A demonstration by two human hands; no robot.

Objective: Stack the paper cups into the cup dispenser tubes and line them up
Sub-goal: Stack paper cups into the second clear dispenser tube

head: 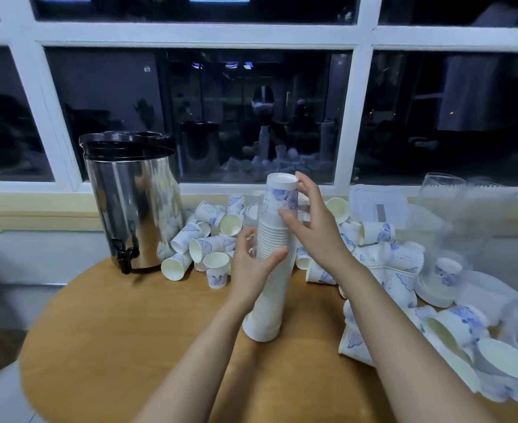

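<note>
Fingers of the left hand (248, 270) curled round the cup stack (271, 288) at its middle, while the right hand (315, 227), just above, grasped its top cup (282, 193).

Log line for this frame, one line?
left hand: grips stack | right hand: holds top cup | stack: stands on table | loose cups: piled behind

Left hand (251, 270) was bare, right hand (315, 230) was bare too, left forearm (196, 361) and right forearm (404, 346) were uncovered down to the view's lower edge, fingers slim.
</note>
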